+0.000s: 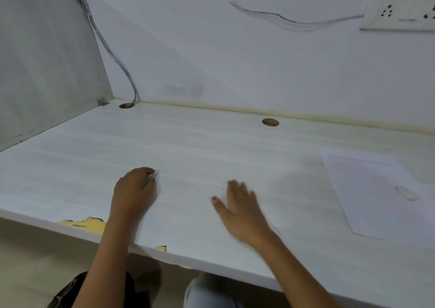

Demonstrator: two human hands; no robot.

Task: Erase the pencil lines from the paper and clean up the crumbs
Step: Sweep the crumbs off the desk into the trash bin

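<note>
**Desk:** Where did we find the paper [367, 201]?

**Photo:** We saw it lying flat at the right end of the white desk [211, 147], well apart from both hands, with one corner toward the front edge. It read as a plain white sheet, and any marks on it were too faint for us to tell.

**Desk:** And on the sheet?

**Photo:** A small, pale, oblong eraser [406, 193] lay on it, near its right side.

**Desk:** The crumbs [221, 188]?

**Photo:** We made out a thin scatter of dark specks on the bare desk. They lay between the two hands, most of them just beside the fingertips of the right hand [240, 206].

**Desk:** How did the hands stand?

**Photo:** The right hand was flat, palm down, fingers straight and close together, holding nothing. It showed blurred. The left hand [133, 190] rested on the desk further left with its fingers curled, and we could not tell whether they held anything.

**Desk:** What else did we note?

**Photo:** We noted a round cable hole [270, 122] near the back of the desk. A cable [113, 48] dropped into a second hole [126, 105] in the left corner. A socket plate [400, 13] sat on the wall at upper right. There was chipped laminate [87, 224] on the front edge beside the left forearm.
</note>
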